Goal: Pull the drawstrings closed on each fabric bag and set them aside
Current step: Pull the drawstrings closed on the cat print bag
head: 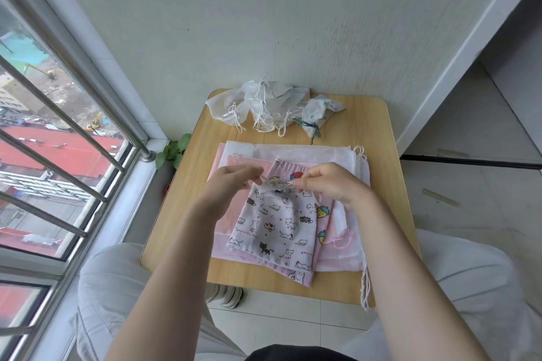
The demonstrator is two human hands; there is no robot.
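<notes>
The cat-print drawstring bag [278,223] is held over a stack of flat bags [337,161] on the wooden table [372,126]; its gathered mouth is pinched, seemingly by the cords, between left hand [234,182] and right hand [331,182]. Cinched white bags [261,102] are piled well behind.

Cat-print bag [275,226] atop flat bag stack [337,255]; cinched bags [264,102] behind, table [378,132] far edge.

The wooden table [372,138] is viewed steeply from above and close by, facing the wall behind it.
</notes>
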